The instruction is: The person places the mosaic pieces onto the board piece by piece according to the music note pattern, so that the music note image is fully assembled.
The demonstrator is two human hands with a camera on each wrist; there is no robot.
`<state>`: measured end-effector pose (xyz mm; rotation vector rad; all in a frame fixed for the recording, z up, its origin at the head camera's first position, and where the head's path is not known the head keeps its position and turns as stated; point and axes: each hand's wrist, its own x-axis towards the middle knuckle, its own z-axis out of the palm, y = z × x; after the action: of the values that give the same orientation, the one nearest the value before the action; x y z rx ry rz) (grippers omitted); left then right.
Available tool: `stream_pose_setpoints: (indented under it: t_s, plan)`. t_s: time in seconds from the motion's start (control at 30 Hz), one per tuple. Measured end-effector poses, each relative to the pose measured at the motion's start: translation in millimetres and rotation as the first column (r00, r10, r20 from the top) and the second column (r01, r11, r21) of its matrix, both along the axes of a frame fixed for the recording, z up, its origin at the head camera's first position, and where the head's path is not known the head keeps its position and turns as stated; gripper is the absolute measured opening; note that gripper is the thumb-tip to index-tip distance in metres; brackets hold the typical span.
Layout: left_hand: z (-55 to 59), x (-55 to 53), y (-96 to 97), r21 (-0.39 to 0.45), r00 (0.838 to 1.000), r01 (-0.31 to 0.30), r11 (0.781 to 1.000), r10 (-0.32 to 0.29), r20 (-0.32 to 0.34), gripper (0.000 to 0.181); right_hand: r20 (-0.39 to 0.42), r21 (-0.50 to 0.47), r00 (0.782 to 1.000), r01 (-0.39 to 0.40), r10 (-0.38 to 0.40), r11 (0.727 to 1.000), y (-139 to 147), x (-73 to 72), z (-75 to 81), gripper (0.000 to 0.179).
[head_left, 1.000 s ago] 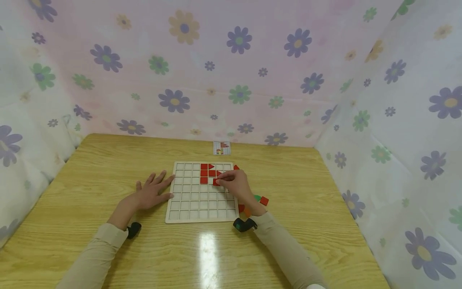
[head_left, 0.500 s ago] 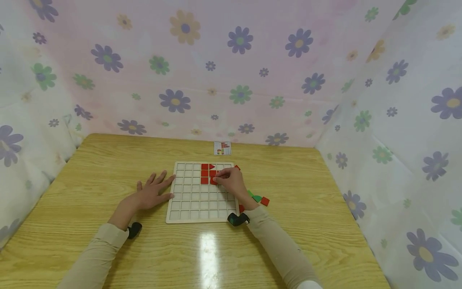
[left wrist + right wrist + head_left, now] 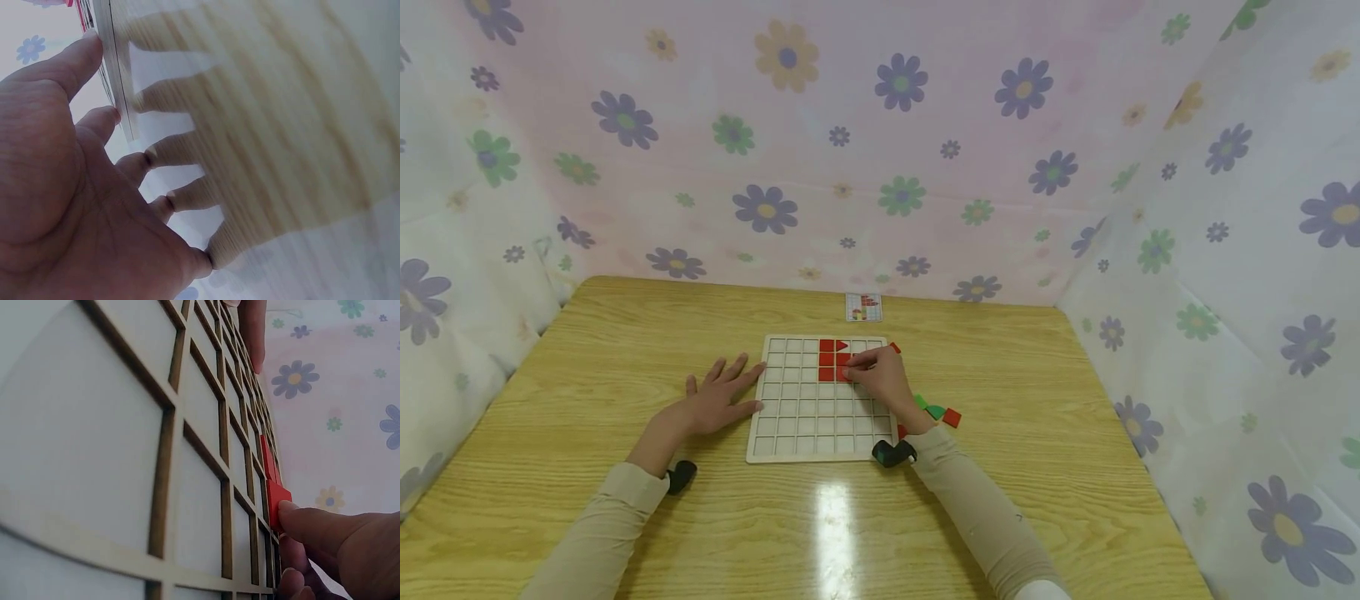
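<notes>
A pale wooden grid board (image 3: 820,459) lies on the table, with several red tiles in its upper cells. My right hand (image 3: 883,383) pinches a red square tile (image 3: 275,499) at the third row, right beside another red square (image 3: 826,374). In the right wrist view the thumb (image 3: 312,523) presses the tile's face, and part of it sits over the cell frame; whether it lies fully flat I cannot tell. Fingers spread, my left hand (image 3: 711,406) rests on the table, its thumb and index fingertip touching the board's left edge.
Behind the board lies a small printed pattern card (image 3: 863,307). Loose pieces sit right of the board: a red square (image 3: 952,417), a green rounded piece (image 3: 935,412) and others partly hidden by the right wrist. A flowered cloth (image 3: 898,192) walls the table's back and sides.
My right hand has moved slightly left with the red square tile, bringing it up against the neighbouring red square. The left hand stays in place at the board's edge.
</notes>
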<state>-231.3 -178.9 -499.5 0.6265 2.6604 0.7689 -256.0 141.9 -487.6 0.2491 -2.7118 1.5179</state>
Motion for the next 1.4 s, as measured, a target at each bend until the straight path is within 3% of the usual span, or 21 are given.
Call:
stream_pose_setpoints:
  t_s: [0.4, 0.67, 0.8, 1.4]
  plan:
    - [18.8, 8.8, 5.1, 0.052, 1.000, 0.010, 0.999, -0.010, 0.003, 0.075, -0.016, 0.014, 1.000, 0.018, -0.018, 1.000, 0, 1.8, 1.0, 0.009]
    - [5.7, 1.9, 2.8, -0.021, 1.000, -0.006, 1.000, 0.006, 0.004, 0.077, 0.003, -0.005, 1.000, 0.020, -0.020, 1.000, 0, 1.0, 0.1, 0.009]
    - [0.4, -1.1, 0.7, -0.018, 1.000, -0.005, 1.000, 0.005, -0.001, 0.077, 0.001, -0.008, 1.000, 0.022, -0.022, 1.000, 1, 1.1, -0.3, 0.009]
    - [-2.1, -0.8, 0.2, -0.016, 1.000, -0.003, 1.000, 0.002, -0.015, 0.076, 0.056, -0.028, 0.998, 0.038, -0.036, 0.999, -1, 7.4, 2.9, 0.013]
